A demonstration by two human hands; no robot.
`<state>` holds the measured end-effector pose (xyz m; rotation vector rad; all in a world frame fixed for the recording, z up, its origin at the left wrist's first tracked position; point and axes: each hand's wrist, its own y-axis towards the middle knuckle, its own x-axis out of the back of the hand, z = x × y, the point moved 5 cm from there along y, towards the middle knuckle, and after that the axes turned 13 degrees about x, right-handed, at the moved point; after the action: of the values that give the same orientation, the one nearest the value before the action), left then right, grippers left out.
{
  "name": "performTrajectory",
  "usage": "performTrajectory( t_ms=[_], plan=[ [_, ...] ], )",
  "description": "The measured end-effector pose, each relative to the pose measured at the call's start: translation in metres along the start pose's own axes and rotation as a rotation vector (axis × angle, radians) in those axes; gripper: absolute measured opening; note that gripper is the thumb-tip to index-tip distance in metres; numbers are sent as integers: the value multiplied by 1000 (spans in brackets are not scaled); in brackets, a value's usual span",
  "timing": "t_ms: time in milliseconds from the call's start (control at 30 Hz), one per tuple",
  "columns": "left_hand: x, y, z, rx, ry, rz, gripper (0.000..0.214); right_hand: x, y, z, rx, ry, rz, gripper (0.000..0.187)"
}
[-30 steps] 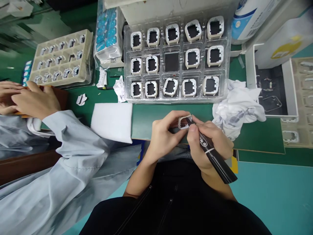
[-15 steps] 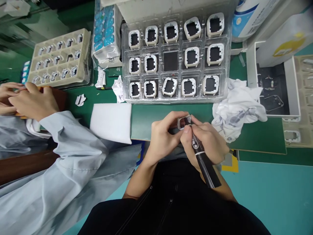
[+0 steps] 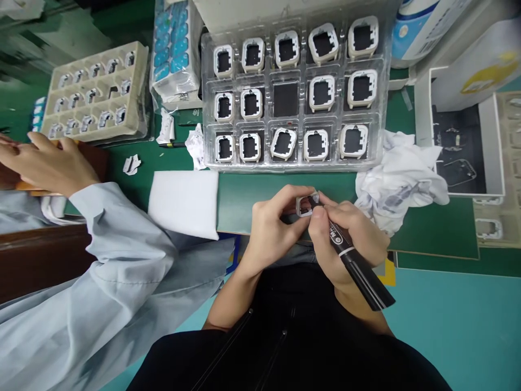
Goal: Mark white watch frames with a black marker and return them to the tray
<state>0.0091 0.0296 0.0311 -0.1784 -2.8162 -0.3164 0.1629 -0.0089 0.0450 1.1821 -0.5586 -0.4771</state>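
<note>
Between thumb and forefinger, my left hand [image 3: 272, 224] pinches a small white square watch-case frame [image 3: 302, 207] just above the table's front edge. A black marker pen [image 3: 362, 269] is gripped in my right hand [image 3: 352, 233], its tip end at the frame and its thick barrel slanting down to the right. My fingers partly hide the frame and the pen's tip. Beyond my hands lies a clear plastic tray [image 3: 253, 169] with rows of similar white frames [image 3: 353, 141]; one pocket in its middle row shows only dark lining.
A crumpled white cloth [image 3: 396, 187] lies right of my hands, beside a white box [image 3: 499, 157] of small metal parts. At left are a white foam sheet [image 3: 183, 203], a beige parts tray [image 3: 138, 117] and a co-worker's hand [image 3: 55, 163] and sleeve [image 3: 122, 255].
The marker's barrel has swung to the right and my right hand has shifted slightly right. My left hand still holds the frame in nearly the same place. The co-worker's hands have moved a little.
</note>
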Motion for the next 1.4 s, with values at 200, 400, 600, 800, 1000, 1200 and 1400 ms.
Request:
performTrajectory(
  t_ms=[200,400,600,800,1000,1200,1400],
  plan=[
    [-1,0,2,16,32,-4,29,1,-1,1,-32,2,-16,15],
    [-1,0,2,-7,6,-2,32,1,-2,0,-44,20,4,20],
    [0,1,2,-2,21,1,31,3,-3,0,-43,16,-25,16],
    [0,0,3,-5,2,9,31,3,-2,0,-28,25,-2,14],
    [1,0,4,7,32,6,30,2,-2,0,-29,14,-6,17],
    [0,0,3,-5,20,8,31,2,-2,0,-32,28,-8,18],
    [1,0,3,-22,6,6,35,2,-1,0,-34,9,-14,18]
  ],
)
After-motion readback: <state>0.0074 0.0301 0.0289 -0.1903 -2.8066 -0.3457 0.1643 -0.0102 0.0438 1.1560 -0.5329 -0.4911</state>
